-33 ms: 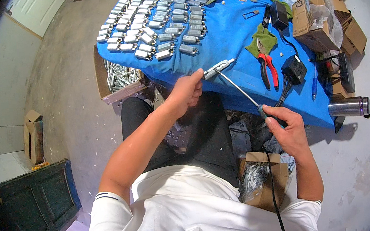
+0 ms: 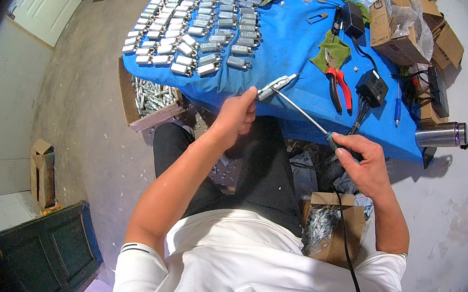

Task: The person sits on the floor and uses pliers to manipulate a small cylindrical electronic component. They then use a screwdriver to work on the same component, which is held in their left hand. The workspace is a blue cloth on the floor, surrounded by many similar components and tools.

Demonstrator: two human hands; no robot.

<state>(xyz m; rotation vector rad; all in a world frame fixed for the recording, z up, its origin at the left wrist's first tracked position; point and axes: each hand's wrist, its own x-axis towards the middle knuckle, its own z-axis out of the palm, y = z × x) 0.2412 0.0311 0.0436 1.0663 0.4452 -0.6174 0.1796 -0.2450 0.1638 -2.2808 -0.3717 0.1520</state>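
Note:
My left hand (image 2: 236,118) is closed on one end of a slim whitish metal piece (image 2: 276,86), held at the near edge of the blue-covered table (image 2: 285,42). A thin dark tip sticks out of its far end. My right hand (image 2: 364,161) wraps round the dark handle of a screwdriver (image 2: 308,115). Its long metal shaft slants up to the left, and the end meets the whitish piece; the exact contact is too small to make out. Red-handled pliers (image 2: 338,85) lie on a green cloth (image 2: 338,49) to the right.
Rows of small silver metal cases (image 2: 197,23) cover the table's left part. At the right are black power adapters (image 2: 372,89), a blue pen (image 2: 398,110), a steel flask (image 2: 441,136) and cardboard boxes (image 2: 401,40). Boxes of metal parts (image 2: 156,117) stand below; a black cable (image 2: 345,237) hangs down.

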